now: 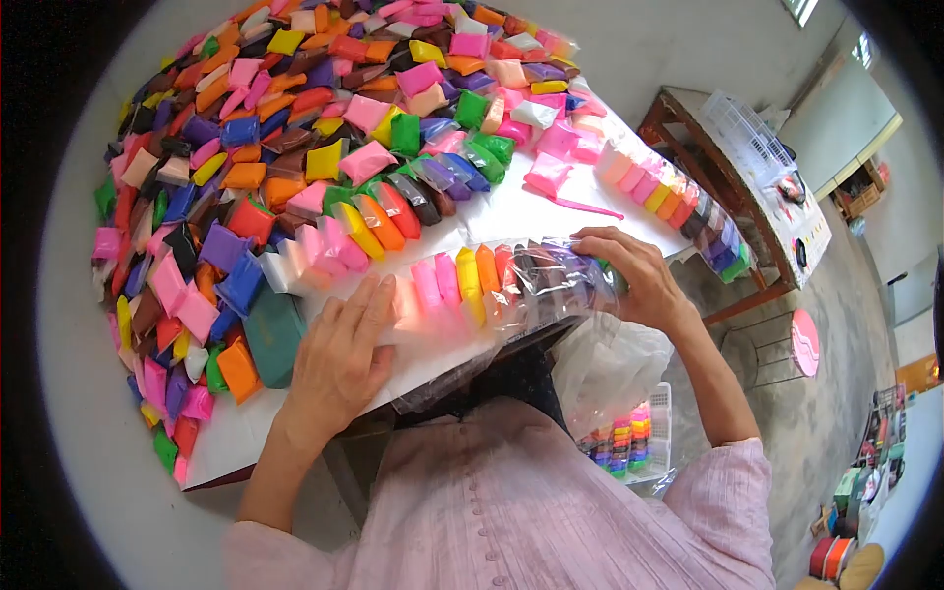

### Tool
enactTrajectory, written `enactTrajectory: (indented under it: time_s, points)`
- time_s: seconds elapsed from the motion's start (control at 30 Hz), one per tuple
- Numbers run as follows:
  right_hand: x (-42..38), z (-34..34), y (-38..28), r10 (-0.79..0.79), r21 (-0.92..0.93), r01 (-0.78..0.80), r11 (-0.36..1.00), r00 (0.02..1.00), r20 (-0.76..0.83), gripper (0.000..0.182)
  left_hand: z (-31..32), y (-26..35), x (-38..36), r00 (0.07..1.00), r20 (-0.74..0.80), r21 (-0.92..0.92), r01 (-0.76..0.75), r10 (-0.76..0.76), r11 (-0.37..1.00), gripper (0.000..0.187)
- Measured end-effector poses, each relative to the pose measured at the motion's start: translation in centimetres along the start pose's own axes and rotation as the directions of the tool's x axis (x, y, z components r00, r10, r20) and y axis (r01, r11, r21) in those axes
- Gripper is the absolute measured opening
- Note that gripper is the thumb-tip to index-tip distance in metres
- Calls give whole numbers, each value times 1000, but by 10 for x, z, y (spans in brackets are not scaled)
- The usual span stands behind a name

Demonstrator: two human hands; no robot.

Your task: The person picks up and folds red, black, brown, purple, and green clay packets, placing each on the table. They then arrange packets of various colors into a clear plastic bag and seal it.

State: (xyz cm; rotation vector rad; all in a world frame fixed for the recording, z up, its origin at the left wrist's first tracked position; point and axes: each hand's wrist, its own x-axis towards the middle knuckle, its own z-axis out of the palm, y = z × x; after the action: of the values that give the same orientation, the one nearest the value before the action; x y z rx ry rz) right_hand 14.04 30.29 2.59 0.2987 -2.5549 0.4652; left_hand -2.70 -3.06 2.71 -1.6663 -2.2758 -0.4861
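A clear plastic bag (pixel 551 295) lies along the table's near edge with a row of soft, coloured clay packets (pixel 470 285) inside. The packets run from pale peach and pink through yellow, orange and red to dark and purple ones. At the left end, my left hand (pixel 344 344) holds the row, its fingers fairly straight and close together against the pale packets. My right hand (pixel 634 275) curls around the other end, gripping the plastic by the purple and green packets. Just beyond lies a second row of loose packets (pixel 364 231), ordered by colour.
A large heap of coloured packets (pixel 285 138) covers the far and left table. A dark green block (pixel 275 334) lies near my left hand. A filled bag (pixel 678 202) rests at the right edge. Below are a white basket (pixel 661 433) and a pink-topped stool (pixel 804 342).
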Motion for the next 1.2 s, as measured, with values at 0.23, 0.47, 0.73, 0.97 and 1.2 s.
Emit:
enactTrajectory:
  time_s: [0.23, 0.47, 0.73, 0.97, 1.2]
  points:
    - [18, -14, -1, 116, 54, -125, 991, 982, 147, 60, -13, -13, 14, 999, -3, -199, 31, -32, 980, 51]
    - [28, -22, 2, 199, 61, -212, 975, 965, 172, 57, -19, -21, 22, 970, 101, -384, 244, -222, 891, 36]
    - [46, -27, 11, 428, 97, -485, 869, 836, 344, 76, -26, -26, 28, 899, 307, -448, 427, -314, 786, 33]
    - [80, -21, 38, 447, 252, -616, 746, 744, 496, 70, -15, -62, 41, 798, 506, -671, 603, -328, 431, 37]
    - [64, 0, 69, 394, 337, -510, 791, 847, 356, 87, -16, -50, 35, 815, 440, -746, 566, -378, 352, 43]
